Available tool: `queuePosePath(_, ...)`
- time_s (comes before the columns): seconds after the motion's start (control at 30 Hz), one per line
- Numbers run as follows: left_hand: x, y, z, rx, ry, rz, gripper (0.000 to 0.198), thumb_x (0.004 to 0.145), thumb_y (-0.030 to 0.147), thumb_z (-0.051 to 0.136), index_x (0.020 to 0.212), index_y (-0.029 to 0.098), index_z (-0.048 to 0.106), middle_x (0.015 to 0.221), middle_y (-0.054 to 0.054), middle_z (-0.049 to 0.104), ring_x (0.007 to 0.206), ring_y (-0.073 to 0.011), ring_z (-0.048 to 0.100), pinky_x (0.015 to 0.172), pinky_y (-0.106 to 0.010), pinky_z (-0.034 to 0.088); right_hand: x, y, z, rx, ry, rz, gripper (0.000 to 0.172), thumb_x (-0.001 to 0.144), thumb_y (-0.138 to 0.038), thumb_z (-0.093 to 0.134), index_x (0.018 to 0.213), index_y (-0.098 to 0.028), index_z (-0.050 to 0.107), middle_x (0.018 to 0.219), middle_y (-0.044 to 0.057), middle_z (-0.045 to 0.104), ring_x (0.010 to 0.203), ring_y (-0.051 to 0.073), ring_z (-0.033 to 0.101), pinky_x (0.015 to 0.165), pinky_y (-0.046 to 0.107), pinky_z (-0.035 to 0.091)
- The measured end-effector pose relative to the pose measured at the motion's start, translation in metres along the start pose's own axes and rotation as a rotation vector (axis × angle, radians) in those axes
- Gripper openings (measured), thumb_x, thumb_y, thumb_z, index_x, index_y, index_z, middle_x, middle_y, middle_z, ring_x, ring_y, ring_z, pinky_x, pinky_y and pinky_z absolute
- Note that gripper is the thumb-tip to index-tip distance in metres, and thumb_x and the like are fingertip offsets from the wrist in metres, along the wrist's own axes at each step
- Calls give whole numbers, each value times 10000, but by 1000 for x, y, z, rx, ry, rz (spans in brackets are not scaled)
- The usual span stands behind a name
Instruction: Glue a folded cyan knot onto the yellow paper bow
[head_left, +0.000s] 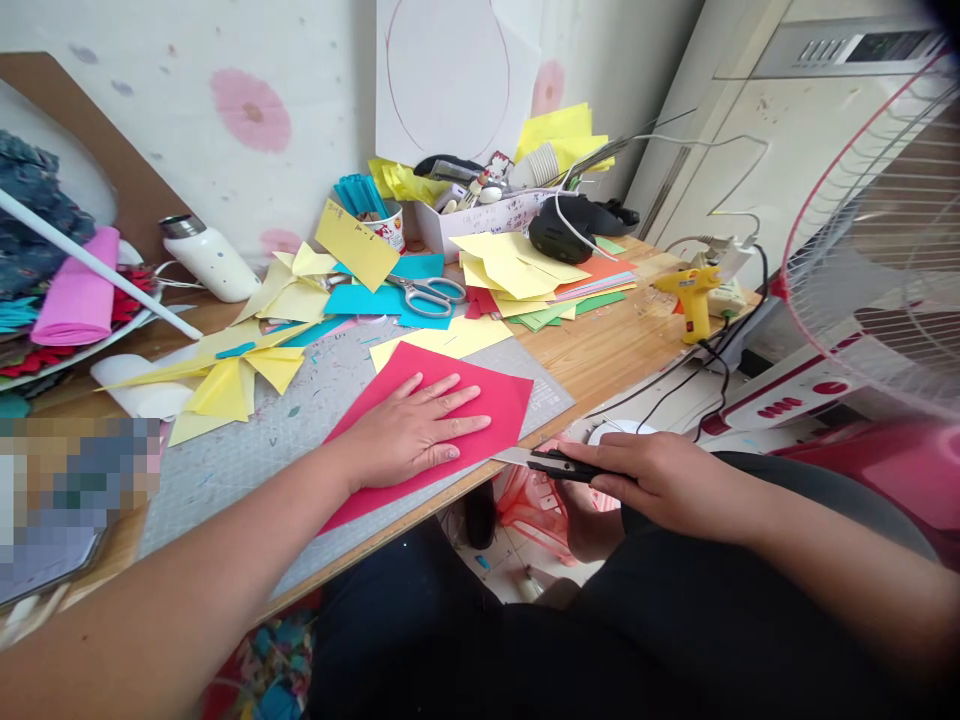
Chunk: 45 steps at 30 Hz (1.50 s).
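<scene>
Where the left hand (411, 432) rests, red paper (498, 392) lies.

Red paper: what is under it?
Under the red paper: the grey mat and, at the far corner, a yellow sheet. Whatever else lies covered cannot be seen.

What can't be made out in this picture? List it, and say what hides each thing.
All in the head view:
Red paper: its middle is covered by the left hand.
Utility knife: its rear end is hidden in the right hand.
Fan: cut off by the right edge.
White box: its handwriting is too small to read.
Device: partly pixelated, cut off by the left edge.
</scene>
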<state>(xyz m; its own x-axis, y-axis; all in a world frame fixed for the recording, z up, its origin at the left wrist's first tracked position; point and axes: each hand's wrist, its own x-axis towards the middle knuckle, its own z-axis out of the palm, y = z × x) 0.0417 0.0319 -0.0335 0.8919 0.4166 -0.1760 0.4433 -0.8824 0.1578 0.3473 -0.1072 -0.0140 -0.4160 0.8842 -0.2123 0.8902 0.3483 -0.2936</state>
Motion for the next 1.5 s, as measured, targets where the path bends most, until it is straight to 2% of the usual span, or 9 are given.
queuePosePath(0.33, 1, 2, -1, 6, -13, -3, 467, 973, 538, 248, 1436, 482, 233, 1586, 84, 118, 1464, -269, 72, 1140, -575, 35, 7, -21, 6, -46, -7, -20, 511, 920, -258, 459, 1428, -279, 409, 1120, 79, 663, 894, 216, 668, 716, 309, 499)
queuePosePath(0.6, 0, 2, 0, 20, 8, 13, 474, 969, 544, 265, 1437, 470, 243, 1589, 67, 123, 1462, -279, 79, 1138, -580, 46, 14, -42, 6, -20, 43, -76, 461, 924, -258, 450, 1384, -246, 482, 1195, 98, 653, 1010, 229, 655, 814, 330, 526)
queuePosePath(0.87, 0, 5, 3, 57, 103, 19, 474, 961, 525, 332, 1426, 435, 313, 1573, 19, 220, 1446, -298, 164, 1114, -608, 165, 22, -54, 10, -52, 10, -39, 472, 925, -266, 435, 1396, -267, 463, 1204, 96, 650, 998, 258, 661, 793, 383, 537)
queuePosePath(0.93, -1, 7, 1, 75, 146, 6, 491, 955, 516, 360, 1423, 368, 368, 1572, -29, 232, 1444, -300, 173, 1124, -587, 166, 22, -54, 10, -58, 15, -33, 468, 920, -271, 446, 1387, -275, 474, 1191, 100, 655, 1006, 258, 659, 790, 375, 535)
queuePosePath(1.0, -7, 7, -2, 92, 176, 8, 465, 967, 474, 356, 1392, 306, 444, 1541, -55, 316, 1427, -275, 236, 1145, -536, 172, 21, -54, 11, -63, 36, -38, 463, 914, -269, 458, 1376, -281, 489, 1172, 96, 665, 993, 246, 664, 780, 350, 533)
queuePosePath(1.1, -28, 3, -6, 105, 159, 38, 417, 989, 398, 324, 1344, 287, 512, 1469, -23, 447, 1401, -220, 307, 1156, -446, 216, 20, -51, 13, -74, 75, -47, 456, 911, -270, 465, 1365, -289, 499, 1149, 86, 676, 959, 226, 673, 756, 316, 529)
queuePosePath(1.17, -47, -2, -7, 110, 123, 40, 422, 983, 412, 337, 1364, 308, 486, 1505, -7, 386, 1430, -240, 239, 1157, -464, 205, 19, -50, 15, -85, 82, -55, 454, 909, -273, 466, 1362, -293, 501, 1141, 82, 679, 942, 225, 676, 733, 310, 527)
queuePosePath(1.3, -73, -8, -2, 81, -11, -51, 493, 979, 478, 306, 1461, 380, 267, 1578, 16, 175, 1460, -276, 90, 1154, -545, 103, 20, -46, 18, -96, 87, -69, 454, 909, -282, 461, 1361, -302, 497, 1111, 76, 687, 919, 222, 675, 709, 304, 517)
queuePosePath(1.5, -75, -8, 4, 57, -25, -89, 489, 985, 482, 263, 1466, 409, 211, 1588, 34, 119, 1463, -267, 61, 1152, -546, 65, 21, -53, 18, -101, 84, -98, 451, 916, -279, 442, 1363, -276, 494, 1059, 80, 697, 915, 217, 669, 720, 296, 503)
